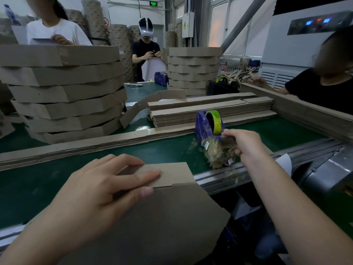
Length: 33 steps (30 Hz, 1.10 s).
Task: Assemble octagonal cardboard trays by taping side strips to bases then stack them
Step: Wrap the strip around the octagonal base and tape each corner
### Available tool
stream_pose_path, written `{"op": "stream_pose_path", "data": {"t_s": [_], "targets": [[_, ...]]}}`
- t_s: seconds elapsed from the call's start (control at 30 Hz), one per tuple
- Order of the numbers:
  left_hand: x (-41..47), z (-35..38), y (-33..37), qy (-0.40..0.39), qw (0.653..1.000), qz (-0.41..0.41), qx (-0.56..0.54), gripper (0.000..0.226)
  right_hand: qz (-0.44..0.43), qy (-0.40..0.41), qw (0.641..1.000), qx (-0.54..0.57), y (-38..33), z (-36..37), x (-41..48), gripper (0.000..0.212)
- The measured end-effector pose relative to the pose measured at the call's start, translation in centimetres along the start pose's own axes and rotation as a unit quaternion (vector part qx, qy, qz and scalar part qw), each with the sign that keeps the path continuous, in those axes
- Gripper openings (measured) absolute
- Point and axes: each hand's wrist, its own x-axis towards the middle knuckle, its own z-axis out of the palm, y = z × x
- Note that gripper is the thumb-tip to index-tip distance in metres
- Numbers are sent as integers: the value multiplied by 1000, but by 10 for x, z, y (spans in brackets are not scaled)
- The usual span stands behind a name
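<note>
Here, at the far left, a tall stack of finished brown octagonal cardboard trays (65, 92) stands on the green conveyor table (38, 184). Nearer, the left hand (99, 188) lies on the work with its fingers stretched flat over the brown cardboard side strip (172, 172). Its thumb sits at the seam where the strip meets the flat brown octagonal cardboard base (162, 226), which overhangs the table's near edge. To the right, well apart from the left hand, the right hand (244, 144) reaches to the purple tape dispenser (205, 129). Its fingers are curled and appear to pinch the loose end of the yellow-green tape (216, 121), though the end itself is hard to make out.

The step in hand looks like drawing tape for this joint. To do it well, keep the left hand's pressure steady so the strip stays flush along the base edge. Pull a length long enough to bridge both surfaces, tear it cleanly on the cutter, and bring it over without letting it fold on itself.
</note>
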Motion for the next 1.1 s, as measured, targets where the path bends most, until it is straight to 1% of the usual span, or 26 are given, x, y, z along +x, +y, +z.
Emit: {"op": "stream_pose_path", "data": {"t_s": [0.07,0.17,0.23,0.33,0.37,0.4,0.43,0.47,0.5,0.53,0.57,0.6,0.67,0.7,0.77,0.83,0.87,0.9,0.97,1.03,1.1], "targets": [[0,0,0,-1,1000,-1,-1,36,48,4,996,69,-4,0,0,14],[0,0,-1,-3,1000,0,1,37,59,2,989,135,-6,0,-6,7],[1,2,-2,-1,1000,2,4,37,39,2,985,170,-1,0,-12,4],[1,3,-3,-4,1000,0,0,37,-17,-7,975,219,19,-2,-21,26],[2,4,-3,-3,1000,2,1,37,-33,-6,973,228,26,-4,-22,29],[2,4,-3,-2,1000,2,1,37,-49,-2,973,226,33,-5,-23,26],[2,4,-3,-1,1000,2,1,37,-68,9,978,199,38,-6,-24,23],[2,4,-3,1,1000,2,0,37,-97,24,986,132,43,-8,-24,22],[2,3,-3,3,1000,3,0,37,-132,43,990,35,47,-10,-23,25],[1,3,-3,6,1000,3,0,37,-170,67,981,-67,50,-12,-23,27],[1,3,-3,8,1000,3,-2,37,-203,94,964,-146,51,-14,-24,26],[1,2,-3,9,1000,1,-6,37,-222,119,949,-188,50,-16,-27,25],[1,1,-2,11,1000,-1,-11,38,-225,142,943,-200,49,-18,-35,24],[1,1,-2,13,1000,-2,-11,38,-222,137,950,-172,46,-17,-42,22],[1,1,-1,18,1000,-3,-14,39,-233,93,966,-55,38,-11,-64,14],[3,0,-1,19,999,-3,-25,38,-261,14,962,80,27,-1,-99,11],[3,0,0,20,999,-5,-30,37,-277,-25,953,118,24,5,-119,8],[4,0,0,21,999,-6,-33,36,-288,-66,945,138,22,11,-138,5],[4,0,0,24,999,-10,-36,35,-282,-134,935,169,23,20,-172,12],[4,0,-1,25,999,-16,-36,36,-257,-157,935,189,25,25,-194,18],[3,-1,-3,28,999,-23,-36,35,-238,-164,939,186,27,28,-207,17]]}}
